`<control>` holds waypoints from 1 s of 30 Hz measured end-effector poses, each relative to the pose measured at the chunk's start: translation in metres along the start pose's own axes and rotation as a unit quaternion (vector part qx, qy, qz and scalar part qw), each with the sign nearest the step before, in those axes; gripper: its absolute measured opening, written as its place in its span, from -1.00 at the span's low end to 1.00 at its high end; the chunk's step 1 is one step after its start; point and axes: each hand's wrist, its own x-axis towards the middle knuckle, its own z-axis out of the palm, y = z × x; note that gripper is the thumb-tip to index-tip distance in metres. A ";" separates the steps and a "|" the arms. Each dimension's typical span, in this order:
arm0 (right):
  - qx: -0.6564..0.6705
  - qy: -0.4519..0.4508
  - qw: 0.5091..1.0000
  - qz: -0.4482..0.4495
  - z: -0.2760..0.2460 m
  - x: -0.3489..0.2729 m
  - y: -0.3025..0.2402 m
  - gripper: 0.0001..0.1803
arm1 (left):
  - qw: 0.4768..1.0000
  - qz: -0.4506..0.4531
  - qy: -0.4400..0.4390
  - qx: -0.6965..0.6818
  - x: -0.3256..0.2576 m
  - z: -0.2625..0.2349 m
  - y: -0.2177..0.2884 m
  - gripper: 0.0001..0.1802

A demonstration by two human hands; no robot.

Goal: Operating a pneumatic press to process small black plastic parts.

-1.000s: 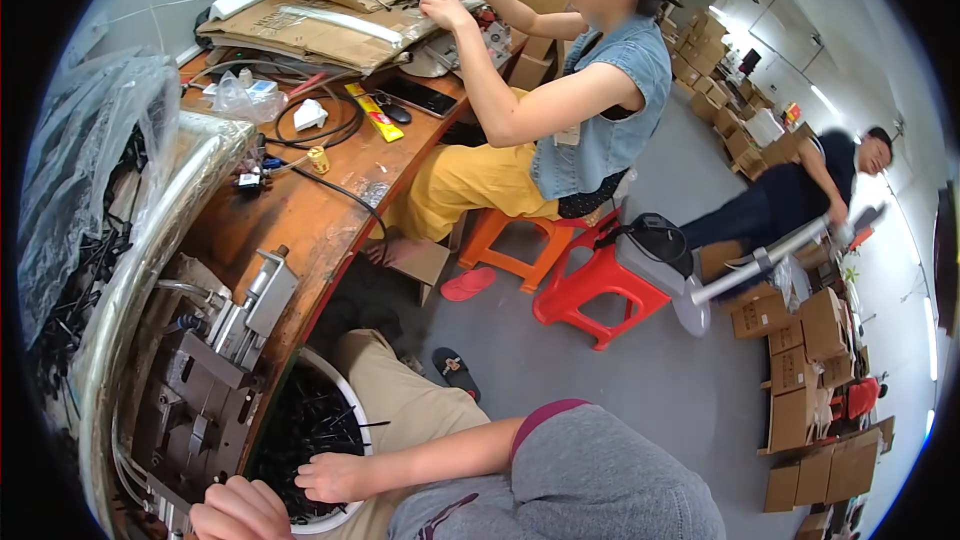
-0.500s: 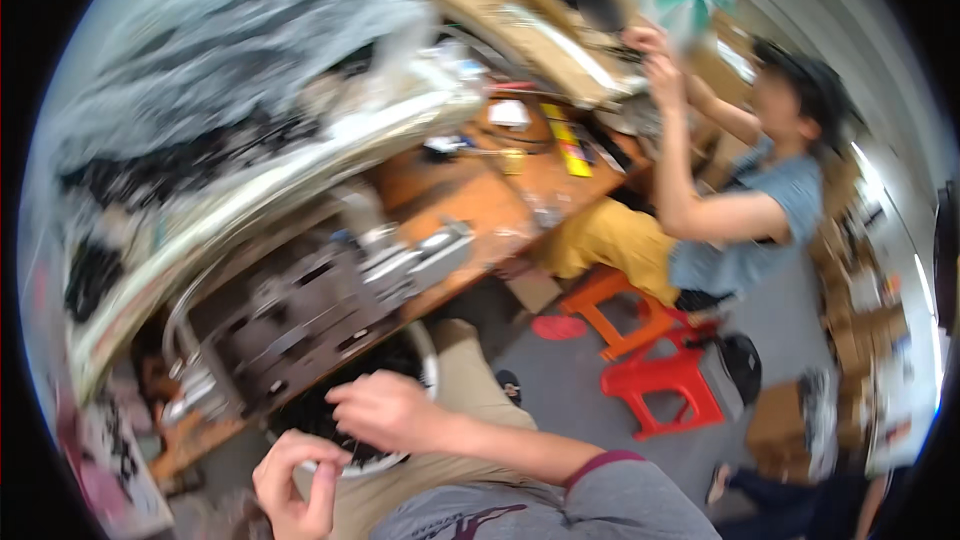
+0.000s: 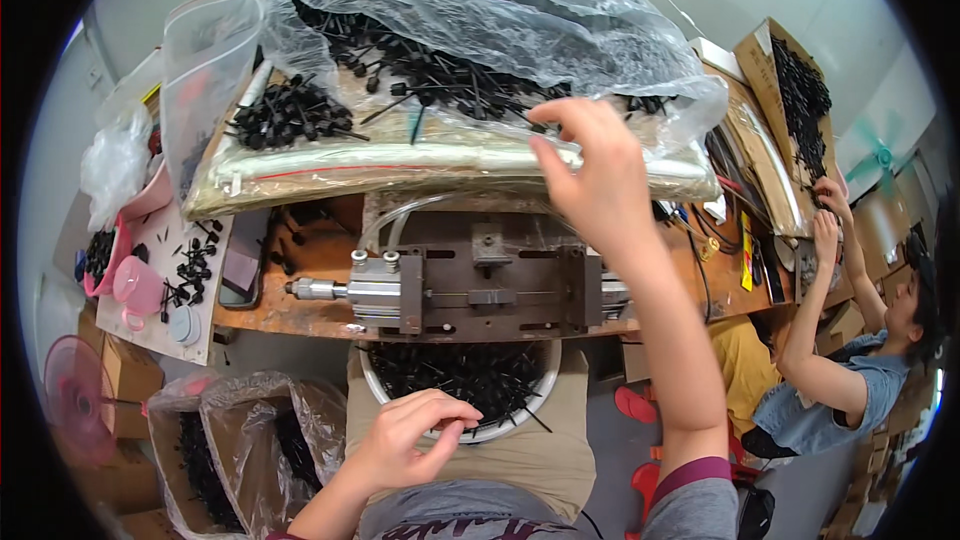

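Note:
My right hand (image 3: pixel 598 165) reaches up over the tray's front edge, its thumb and fingers apart. It is nearest to a heap of thin black stemmed parts (image 3: pixel 440 70) with dark knobbed ends, lying under clear plastic sheeting (image 3: pixel 500 0). My left hand (image 3: pixel 415 435) hovers at the near rim of a white round tub (image 3: pixel 548 395) on my lap, full of similar black parts (image 3: pixel 450 375). Its fingers are bent together with the thumb close to their tips; whatever is between them is hidden. Between the tub and the tray sits a metal clamping fixture (image 3: pixel 490 315) with a cylinder at each side.
On the left, a side table (image 3: pixel 150 335) bears loose black parts, a pink cup (image 3: pixel 137 285) and a phone-like device (image 3: pixel 242 258). Plastic-lined boxes (image 3: pixel 240 440) stand below. At right a co-worker (image 3: pixel 840 380) handles something beside a carton of black parts (image 3: pixel 795 90).
My view has swung left to face the fixture. My right hand has risen from the tub to the heap, its fingers now apart. My left hand remains near the tub.

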 end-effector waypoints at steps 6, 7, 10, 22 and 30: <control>-0.114 -0.218 0.963 0.109 -0.020 0.055 0.029 -0.72 | 1.000 -0.015 -0.003 0.011 -0.012 -0.006 -0.008 -0.81; -0.106 -0.256 0.952 0.130 -0.022 0.060 0.030 -0.69 | 1.000 -0.022 -0.003 0.006 -0.015 -0.006 -0.012 -0.81; -0.105 -0.266 0.958 0.036 -0.007 0.061 0.053 -0.59 | 0.999 -0.050 -0.011 -0.008 -0.018 -0.004 -0.015 -0.83; -0.167 -0.356 0.907 0.153 -0.009 0.075 0.078 -0.42 | 0.998 -0.049 -0.033 -0.030 -0.022 0.005 -0.017 -0.83; -0.164 -0.426 0.877 0.152 -0.020 0.078 0.080 -0.45 | 0.998 -0.042 -0.046 -0.022 -0.026 0.006 -0.018 -0.82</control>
